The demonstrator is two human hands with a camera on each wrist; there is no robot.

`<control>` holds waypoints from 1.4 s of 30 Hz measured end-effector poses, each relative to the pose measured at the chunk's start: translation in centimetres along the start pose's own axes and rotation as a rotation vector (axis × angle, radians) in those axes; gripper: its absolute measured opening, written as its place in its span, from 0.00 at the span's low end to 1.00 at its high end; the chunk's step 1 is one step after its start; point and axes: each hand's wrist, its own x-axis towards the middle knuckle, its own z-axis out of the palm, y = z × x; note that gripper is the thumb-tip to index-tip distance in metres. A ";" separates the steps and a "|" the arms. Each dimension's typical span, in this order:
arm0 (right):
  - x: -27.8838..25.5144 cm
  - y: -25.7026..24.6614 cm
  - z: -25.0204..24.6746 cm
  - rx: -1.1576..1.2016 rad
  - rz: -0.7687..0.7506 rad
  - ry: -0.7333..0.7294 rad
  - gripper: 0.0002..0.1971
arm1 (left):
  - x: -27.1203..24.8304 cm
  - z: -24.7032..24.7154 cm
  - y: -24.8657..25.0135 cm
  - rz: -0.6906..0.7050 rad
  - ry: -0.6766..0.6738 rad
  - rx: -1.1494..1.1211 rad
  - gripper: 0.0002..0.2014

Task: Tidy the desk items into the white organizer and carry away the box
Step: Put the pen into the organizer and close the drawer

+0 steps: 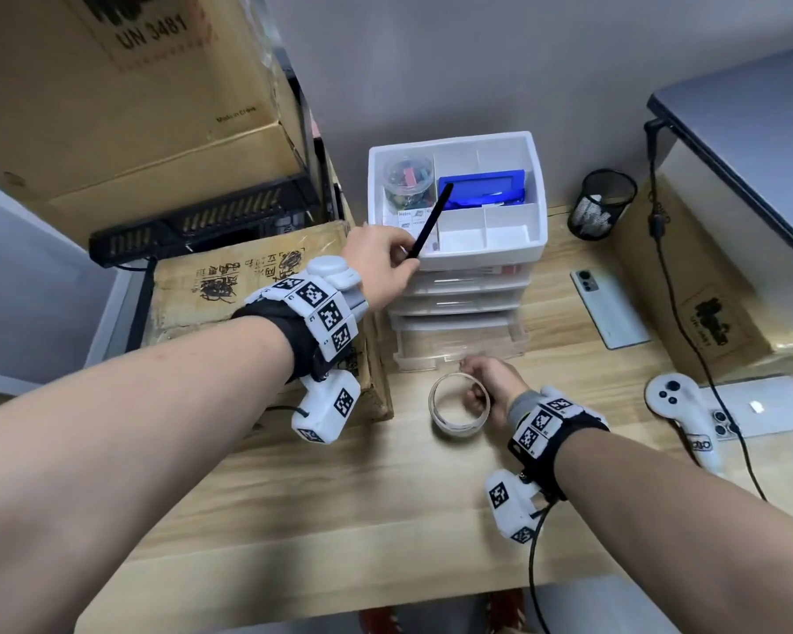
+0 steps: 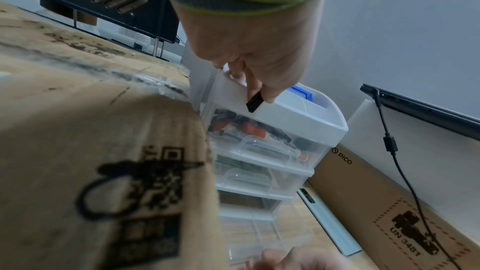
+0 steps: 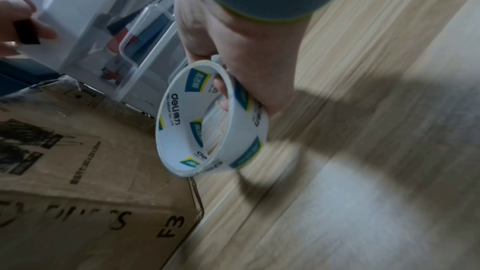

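Already both of my hands were busy, each with one desk item. My left hand [image 1: 381, 263] pinched a slim black pen [image 1: 431, 221] by its lower end, between thumb and fingers, so that the long free end slanted up over the top tray of the white organizer [image 1: 539, 208]. I judged that grip sensible: holding the tail left the tip free to be steered down into one of the narrow compartments. The pen's tip hung over the divider beside a blue case [image 1: 486, 187], near a clear jar of coloured clips [image 1: 407, 178] in the back left cell; whether it touched anything I could not tell.

My right hand [image 1: 488, 386] had its fingers hooked through the core of a roll of clear tape [image 1: 458, 407], gripping the ring just in front of the organizer's lowest clear drawer [image 1: 454, 347], which stood pulled out. That looked to me the likely home for the roll, too wide for the tray cells.

To the left, touching or nearly touching the organizer, sat the worn cardboard box [image 1: 257, 286] on the desk [image 1: 339, 519], not yet picked up; both hands would need to be free first.
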 end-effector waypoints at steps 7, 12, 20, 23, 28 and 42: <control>-0.1 -0.6 0.5 0.005 -0.051 -0.043 0.15 | 0.0 0.2 0.0 -0.034 0.010 -0.020 0.06; 0.0 0.0 1.2 0.011 -0.005 -0.086 0.10 | -0.1 0.3 0.1 -0.065 0.016 -0.041 0.07; 0.6 0.0 1.4 0.086 0.006 -0.040 0.09 | 0.0 0.5 0.1 -0.076 0.002 -0.038 0.07; 0.2 0.7 1.3 0.051 0.003 -0.032 0.09 | 0.0 0.7 0.3 -0.093 0.012 -0.055 0.07; -0.3 2.0 0.7 -0.008 0.010 -0.040 0.08 | 0.1 0.8 0.4 -0.110 0.023 -0.073 0.06; -5.4 -7.7 -0.2 -0.402 -0.143 -0.140 0.12 | -2.1 -0.5 2.1 0.002 -0.045 0.237 0.10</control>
